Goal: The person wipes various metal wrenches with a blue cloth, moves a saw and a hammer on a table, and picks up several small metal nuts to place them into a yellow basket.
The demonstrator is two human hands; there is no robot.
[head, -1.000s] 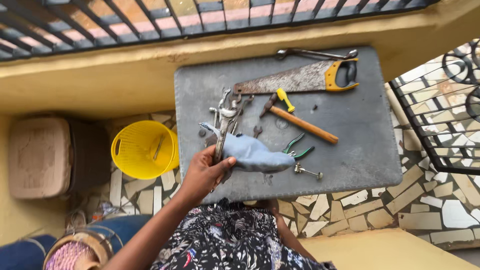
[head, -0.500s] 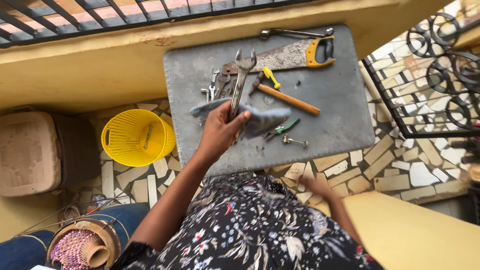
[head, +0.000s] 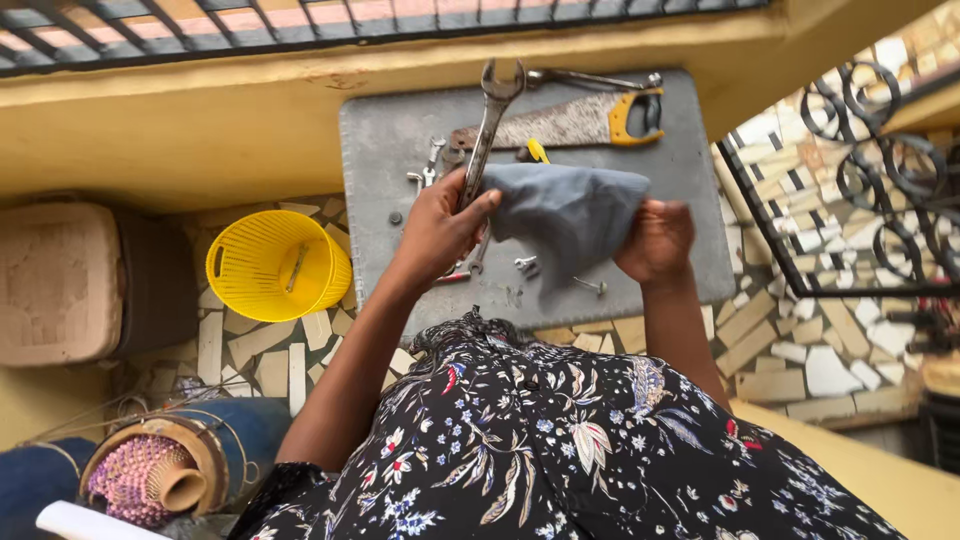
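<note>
My left hand (head: 440,226) grips a long open-ended metal wrench (head: 489,121) by its shaft, jaw pointing up and away. My right hand (head: 656,240) holds one end of a grey-blue cloth (head: 565,214), which stretches between both hands above a grey mat (head: 690,170). On the mat lie a rusty handsaw with a yellow handle (head: 575,120), a yellow-tipped tool (head: 538,150) partly hidden by the cloth, small wrenches (head: 428,168) and a bolt (head: 590,286).
A yellow plastic basket (head: 275,265) with a metal piece inside stands left of the mat on the mosaic floor. A yellow ledge and black railing run along the top. A black iron gate (head: 860,170) is at right. A woven stool (head: 60,280) sits far left.
My left hand lifted the wrench up off the mat. My right hand came up and took hold of the cloth, spreading it between both hands. The cloth now hides the hammer.
</note>
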